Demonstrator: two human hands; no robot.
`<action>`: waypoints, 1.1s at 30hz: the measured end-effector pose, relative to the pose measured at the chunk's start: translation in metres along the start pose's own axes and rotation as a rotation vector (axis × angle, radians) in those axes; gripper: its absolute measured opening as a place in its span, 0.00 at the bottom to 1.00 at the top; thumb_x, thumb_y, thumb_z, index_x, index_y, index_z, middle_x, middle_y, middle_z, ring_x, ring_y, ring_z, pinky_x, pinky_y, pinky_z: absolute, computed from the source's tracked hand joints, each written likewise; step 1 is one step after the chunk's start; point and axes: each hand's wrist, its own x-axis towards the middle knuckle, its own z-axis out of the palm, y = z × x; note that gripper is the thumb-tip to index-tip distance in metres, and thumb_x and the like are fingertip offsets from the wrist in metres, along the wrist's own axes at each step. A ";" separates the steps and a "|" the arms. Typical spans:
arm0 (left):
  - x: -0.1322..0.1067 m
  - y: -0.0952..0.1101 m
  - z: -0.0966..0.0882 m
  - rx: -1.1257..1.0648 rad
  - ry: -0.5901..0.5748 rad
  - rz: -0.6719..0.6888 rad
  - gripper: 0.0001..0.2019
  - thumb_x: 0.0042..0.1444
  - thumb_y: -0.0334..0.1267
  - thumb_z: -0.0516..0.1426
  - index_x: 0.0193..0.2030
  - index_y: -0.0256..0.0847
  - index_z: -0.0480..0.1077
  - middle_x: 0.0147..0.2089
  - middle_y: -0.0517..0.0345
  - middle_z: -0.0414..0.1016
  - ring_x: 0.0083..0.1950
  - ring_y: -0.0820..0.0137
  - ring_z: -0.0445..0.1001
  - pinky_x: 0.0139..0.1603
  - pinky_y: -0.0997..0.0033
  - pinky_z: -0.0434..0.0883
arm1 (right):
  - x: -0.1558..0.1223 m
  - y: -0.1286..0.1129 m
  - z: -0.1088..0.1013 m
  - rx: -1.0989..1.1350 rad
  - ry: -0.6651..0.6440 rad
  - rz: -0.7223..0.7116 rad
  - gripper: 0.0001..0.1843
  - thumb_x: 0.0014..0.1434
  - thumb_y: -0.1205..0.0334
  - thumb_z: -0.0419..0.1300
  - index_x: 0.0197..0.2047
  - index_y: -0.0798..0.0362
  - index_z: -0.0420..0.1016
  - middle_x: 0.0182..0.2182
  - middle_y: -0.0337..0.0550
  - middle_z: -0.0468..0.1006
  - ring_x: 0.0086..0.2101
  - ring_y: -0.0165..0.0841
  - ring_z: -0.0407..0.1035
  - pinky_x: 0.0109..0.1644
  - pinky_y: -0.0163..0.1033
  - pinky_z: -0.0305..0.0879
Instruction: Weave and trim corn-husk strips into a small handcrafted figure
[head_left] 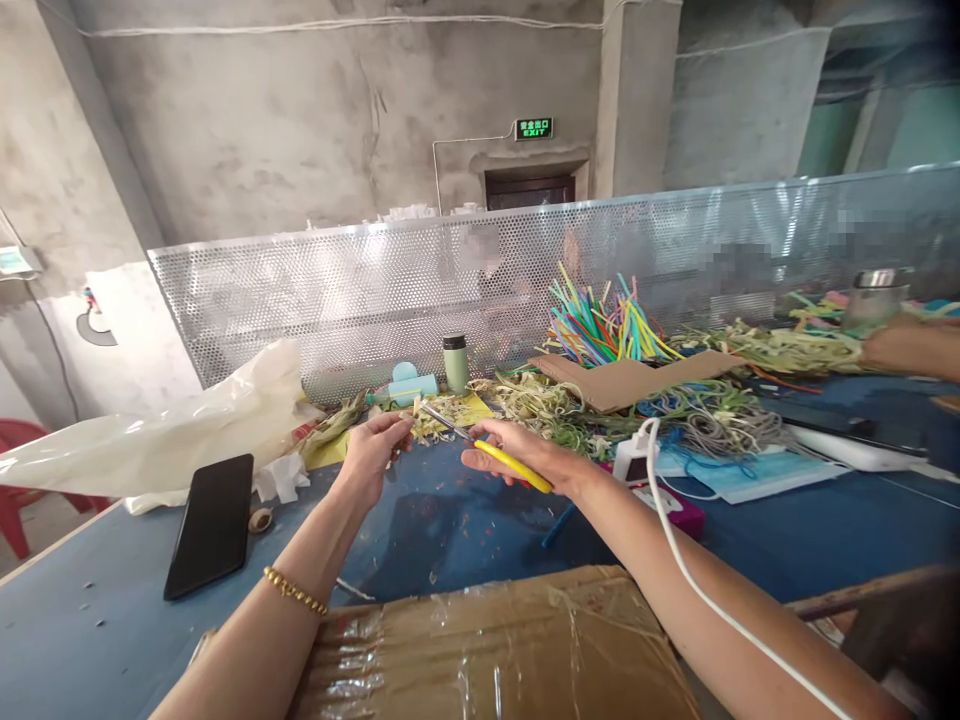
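Note:
My right hand (pixel 521 450) is closed around yellow-handled scissors (pixel 514 466). Their metal blades point left, at the fingertips of my left hand (pixel 373 450). The left thumb and forefinger are pinched together, and a small pale bit shows just above them, too small to name. Behind both hands lies a scatter of pale yellow-green dried pieces (pixel 444 412), partly on yellow paper (pixel 478 405). Under my forearms, at the front, is a cardboard box (pixel 487 650) wrapped in clear tape.
A black phone (pixel 210 525) lies left. Behind stand a green bottle (pixel 455 364), coloured pipe cleaners (pixel 600 325) and a perforated metal screen (pixel 360 300). A white charging cable (pixel 667 520) crosses my right forearm. A blue mask (pixel 772 472) lies right; another person's arm (pixel 911 348) reaches in.

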 end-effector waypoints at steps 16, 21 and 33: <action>-0.004 -0.001 0.005 0.006 -0.130 -0.041 0.12 0.40 0.42 0.66 0.27 0.35 0.74 0.22 0.60 0.70 0.21 0.77 0.65 0.23 0.74 0.55 | 0.009 0.009 0.001 0.078 -0.039 0.071 0.28 0.58 0.40 0.53 0.46 0.56 0.71 0.16 0.32 0.63 0.12 0.23 0.54 0.13 0.30 0.51; -0.005 -0.001 0.004 -0.011 -0.126 -0.060 0.11 0.40 0.41 0.65 0.27 0.35 0.74 0.22 0.60 0.70 0.22 0.77 0.65 0.23 0.75 0.56 | 0.009 0.011 0.000 0.093 -0.058 0.087 0.25 0.58 0.43 0.55 0.49 0.55 0.69 0.15 0.31 0.62 0.12 0.23 0.55 0.13 0.30 0.50; -0.004 -0.003 0.001 -0.026 -0.130 -0.059 0.11 0.41 0.40 0.65 0.28 0.34 0.75 0.22 0.59 0.70 0.22 0.76 0.65 0.23 0.75 0.57 | 0.006 0.008 0.003 0.013 -0.034 0.037 0.24 0.57 0.43 0.57 0.46 0.53 0.69 0.15 0.30 0.62 0.11 0.22 0.54 0.12 0.29 0.49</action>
